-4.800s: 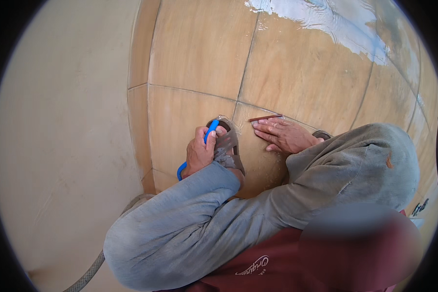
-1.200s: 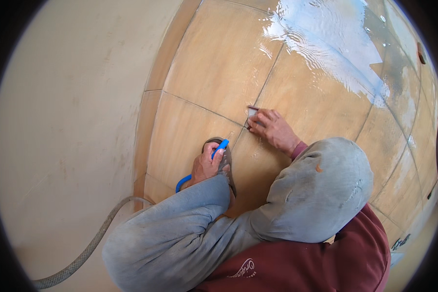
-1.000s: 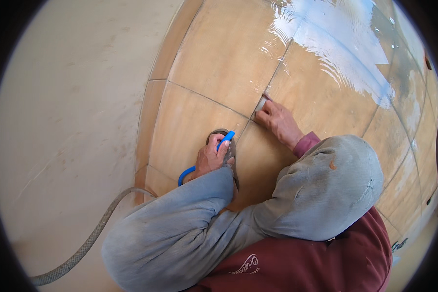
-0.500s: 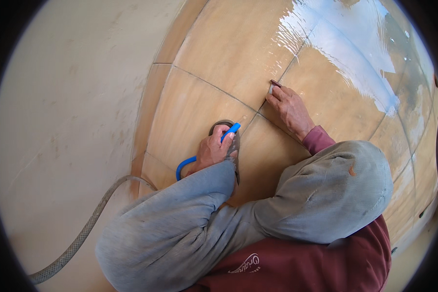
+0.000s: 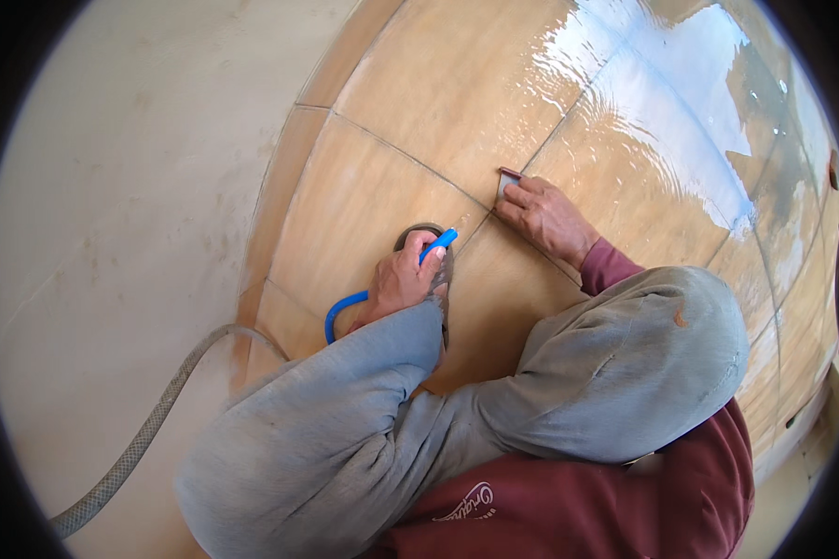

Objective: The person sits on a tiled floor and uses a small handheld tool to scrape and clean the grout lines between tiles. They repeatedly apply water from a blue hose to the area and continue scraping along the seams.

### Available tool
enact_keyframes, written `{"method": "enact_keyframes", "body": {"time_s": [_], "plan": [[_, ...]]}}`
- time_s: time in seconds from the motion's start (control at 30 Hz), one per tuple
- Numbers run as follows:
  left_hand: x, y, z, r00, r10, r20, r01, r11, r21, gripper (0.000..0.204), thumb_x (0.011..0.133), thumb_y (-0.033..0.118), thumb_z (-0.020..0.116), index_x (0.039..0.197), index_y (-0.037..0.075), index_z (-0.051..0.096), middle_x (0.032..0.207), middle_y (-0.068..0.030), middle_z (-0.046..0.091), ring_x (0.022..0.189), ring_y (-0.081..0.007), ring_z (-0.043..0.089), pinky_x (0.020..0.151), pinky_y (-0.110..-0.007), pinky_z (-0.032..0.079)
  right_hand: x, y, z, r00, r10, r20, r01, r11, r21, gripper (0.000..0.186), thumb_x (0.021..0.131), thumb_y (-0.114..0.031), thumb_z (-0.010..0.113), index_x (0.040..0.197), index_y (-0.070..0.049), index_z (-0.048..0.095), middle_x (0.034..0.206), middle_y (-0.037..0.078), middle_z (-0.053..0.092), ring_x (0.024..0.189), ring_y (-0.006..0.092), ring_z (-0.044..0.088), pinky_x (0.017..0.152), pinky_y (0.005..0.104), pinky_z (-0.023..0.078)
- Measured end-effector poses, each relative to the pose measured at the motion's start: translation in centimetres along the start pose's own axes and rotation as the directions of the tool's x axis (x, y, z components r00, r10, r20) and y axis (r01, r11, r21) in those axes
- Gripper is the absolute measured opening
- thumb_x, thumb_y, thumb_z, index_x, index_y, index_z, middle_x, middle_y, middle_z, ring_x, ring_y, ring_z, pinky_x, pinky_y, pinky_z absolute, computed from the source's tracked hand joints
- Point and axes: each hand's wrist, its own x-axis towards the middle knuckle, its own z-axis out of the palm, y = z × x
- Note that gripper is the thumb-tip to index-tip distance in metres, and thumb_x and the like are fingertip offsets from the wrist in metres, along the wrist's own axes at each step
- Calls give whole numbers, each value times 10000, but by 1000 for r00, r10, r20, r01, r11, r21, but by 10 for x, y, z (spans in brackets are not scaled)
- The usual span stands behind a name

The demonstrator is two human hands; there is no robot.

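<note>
My left hand (image 5: 403, 281) is closed around a thin blue hose (image 5: 348, 300), whose open end points forward over the tiles, just above my slippered foot (image 5: 446, 270). To its right, my right hand (image 5: 552, 222) grips a small flat scraper (image 5: 509, 181) with a dark reddish edge. The scraper is at the floor, close to the crossing of the dark tile joints. Part of its body is hidden under my fingers. Water lies on the tan floor tiles (image 5: 438, 84) ahead, rippled and shining.
A pale wall (image 5: 140, 205) with a tiled skirting (image 5: 272, 196) runs along the left. Against it curves a thicker grey braided hose (image 5: 163, 405). My bent knees in grey trousers (image 5: 639, 363) take up the near floor. Bright wet patches (image 5: 676, 121) spread at the far right.
My right hand has shifted a little left and nearer with the scraper, across the tile joint. My left hand keeps its grip on the blue hose, almost in the same place.
</note>
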Motion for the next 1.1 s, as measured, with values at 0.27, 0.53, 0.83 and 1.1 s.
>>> {"method": "enact_keyframes", "body": {"time_s": [0.27,0.53,0.83,1.1], "plan": [[7,14,-6,985,79,153,-88,995,52,324,1086,303,567,1333,94,581,823,-216,681,731,-381,687,681,-476,524,-11,-20,11,978,190,-90,-179,977,119,167,846,-66,601,998,-51,669,957,121,579,996,299,661,994,406,565],[23,34,12,942,-44,332,131,960,-247,460,1120,208,484,1575,151,453,729,-31,545,567,-109,526,551,-313,471,-7,20,-1,886,409,-217,-368,907,206,198,887,-63,591,1072,-28,653,997,170,572,1012,380,639,889,461,554],[23,-4,24,956,142,256,-85,971,-221,546,1083,274,569,1570,65,442,686,-24,555,591,-104,547,566,-291,459,2,88,-8,796,342,-498,-303,939,161,139,937,-49,643,1058,-30,708,1119,204,653,1107,408,670,972,445,577],[26,-27,29,947,137,290,-15,922,-386,552,1082,244,589,1553,5,432,664,2,536,566,-67,535,508,-274,469,-5,148,-21,698,505,-507,-686,675,-272,522,1072,-419,550,1385,-3,586,1451,150,517,1481,350,418,1221,459,397]]}}
